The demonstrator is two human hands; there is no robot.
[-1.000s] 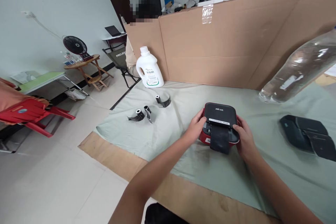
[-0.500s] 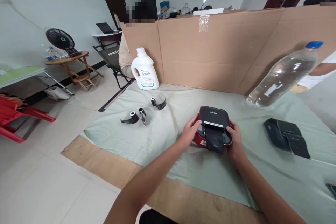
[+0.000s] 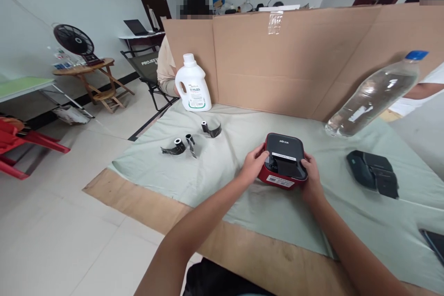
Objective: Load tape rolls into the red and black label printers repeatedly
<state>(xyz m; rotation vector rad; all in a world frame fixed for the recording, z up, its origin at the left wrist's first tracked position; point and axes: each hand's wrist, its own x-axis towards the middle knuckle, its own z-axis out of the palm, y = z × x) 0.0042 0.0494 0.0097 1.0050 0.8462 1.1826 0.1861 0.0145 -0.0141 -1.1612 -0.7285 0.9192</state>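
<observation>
A red and black label printer (image 3: 285, 148) sits on the light green cloth (image 3: 239, 212). My left hand (image 3: 255, 164) is closed on its left side, with the thumb on the top edge. My right hand (image 3: 312, 178) grips its right side, thumb also on top. Black strip material (image 3: 287, 168) lies in the slot of the lid. On the red front, a white barcode sticker (image 3: 280, 181) shows. To the right lies a second, dark printer (image 3: 362, 169) with a black strip (image 3: 387, 187) coming out of it. The undersides of my fingers are hidden.
Several small black rolls, such as this one (image 3: 178, 145), lie left of my hands. A white jug (image 3: 194, 85) stands at the back left. A clear blue-capped bottle (image 3: 376, 92) leans at the right before a cardboard screen (image 3: 270, 64). A dark flat device (image 3: 433, 243) lies near right.
The black strip that hung over the printer's front no longer hangs there, and the barcode sticker has come into full view. Both hands keep their hold. The view has shifted slightly.
</observation>
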